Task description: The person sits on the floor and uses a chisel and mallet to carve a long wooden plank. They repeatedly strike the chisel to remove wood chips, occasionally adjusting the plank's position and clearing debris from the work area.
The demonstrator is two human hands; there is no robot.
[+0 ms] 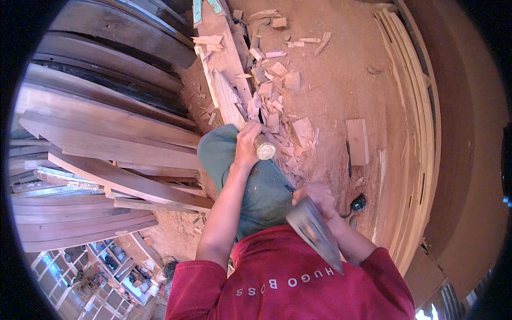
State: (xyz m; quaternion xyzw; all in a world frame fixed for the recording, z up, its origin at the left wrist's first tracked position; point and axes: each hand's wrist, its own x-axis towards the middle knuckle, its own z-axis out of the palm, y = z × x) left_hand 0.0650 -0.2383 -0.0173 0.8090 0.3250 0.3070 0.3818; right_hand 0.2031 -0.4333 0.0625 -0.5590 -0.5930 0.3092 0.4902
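Observation:
My left hand [248,140] is wrapped round the thick wooden handle of a chisel [265,150]. Its pale, battered butt end points up toward me; its blade is hidden below my hand. Under that hand runs a long timber [225,93], which reaches away between my knee and the wood chips. Lower and to the right, my right hand [317,198] is closed on a hatchet, held raised in front of my chest. The hatchet's grey, wedge-shaped head [314,234] is smeared by motion, and its handle is mostly hidden. A gap separates the hatchet from the chisel.
Offcuts and chips [274,101] lie beside the timber on the dusty floor. Stacked curved boards [106,128] fill the left. A flat wooden block [357,142] and a dark round object [358,202] lie at right, near long planks [413,133]. Shelves [120,266] stand lower left.

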